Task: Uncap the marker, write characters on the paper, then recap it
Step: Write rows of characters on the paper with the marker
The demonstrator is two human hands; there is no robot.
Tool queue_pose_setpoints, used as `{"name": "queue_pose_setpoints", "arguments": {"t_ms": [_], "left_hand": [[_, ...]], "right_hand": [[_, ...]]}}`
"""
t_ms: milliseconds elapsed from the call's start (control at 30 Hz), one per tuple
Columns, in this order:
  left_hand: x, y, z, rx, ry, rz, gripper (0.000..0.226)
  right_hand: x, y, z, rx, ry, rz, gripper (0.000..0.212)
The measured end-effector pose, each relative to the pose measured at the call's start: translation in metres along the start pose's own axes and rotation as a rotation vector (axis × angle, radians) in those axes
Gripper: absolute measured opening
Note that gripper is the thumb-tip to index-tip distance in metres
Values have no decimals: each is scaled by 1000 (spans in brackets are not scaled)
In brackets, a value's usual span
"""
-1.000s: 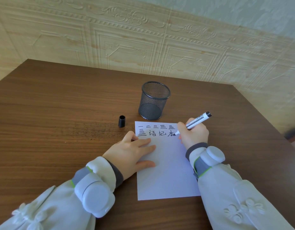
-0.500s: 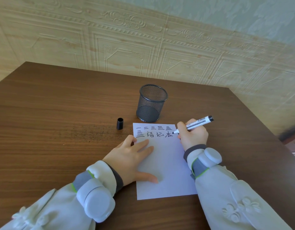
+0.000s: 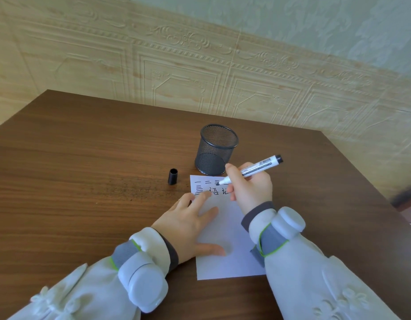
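The marker (image 3: 257, 170) is uncapped and sits in my right hand (image 3: 250, 190), fingers curled round the barrel, tip angled down over the top row of characters on the paper (image 3: 225, 232). I judge the first two steps largely done: two rows of black characters fill the sheet's far edge, though the hand hides the right part of both. Recapping is all that remains, if the writing is finished.

The table (image 3: 84, 169) offers broad bare wood to the left and to the far right. My left hand (image 3: 188, 225) lies flat on the sheet with fingers spread, pinning it. The mesh pen cup (image 3: 217, 150) stands just beyond the paper's far edge, close to my right knuckles, so I watch that side. The cap (image 3: 173, 176) stands upright just left of the paper's top corner, with an unobstructed path to it.
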State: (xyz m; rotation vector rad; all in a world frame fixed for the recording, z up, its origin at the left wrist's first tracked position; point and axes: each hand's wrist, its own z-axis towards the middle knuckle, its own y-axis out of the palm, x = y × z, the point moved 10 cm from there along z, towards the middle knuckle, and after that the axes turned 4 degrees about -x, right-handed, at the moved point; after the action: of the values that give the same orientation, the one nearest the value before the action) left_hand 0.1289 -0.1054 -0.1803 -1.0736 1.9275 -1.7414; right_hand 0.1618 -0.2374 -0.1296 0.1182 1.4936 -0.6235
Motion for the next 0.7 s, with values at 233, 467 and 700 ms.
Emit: {"name": "queue_pose_setpoints", "arguments": {"t_ms": [233, 467, 700], "left_hand": [[0, -6, -3, 3, -9, 17, 77], [4, -3, -2, -33, -17, 0, 70], [9, 3, -1, -51, 46, 83, 73]], "right_hand": [[32, 9, -3, 48, 69, 44, 35], [33, 28, -9, -101, 96, 80, 17], [30, 37, -13, -169, 121, 81, 28]]}}
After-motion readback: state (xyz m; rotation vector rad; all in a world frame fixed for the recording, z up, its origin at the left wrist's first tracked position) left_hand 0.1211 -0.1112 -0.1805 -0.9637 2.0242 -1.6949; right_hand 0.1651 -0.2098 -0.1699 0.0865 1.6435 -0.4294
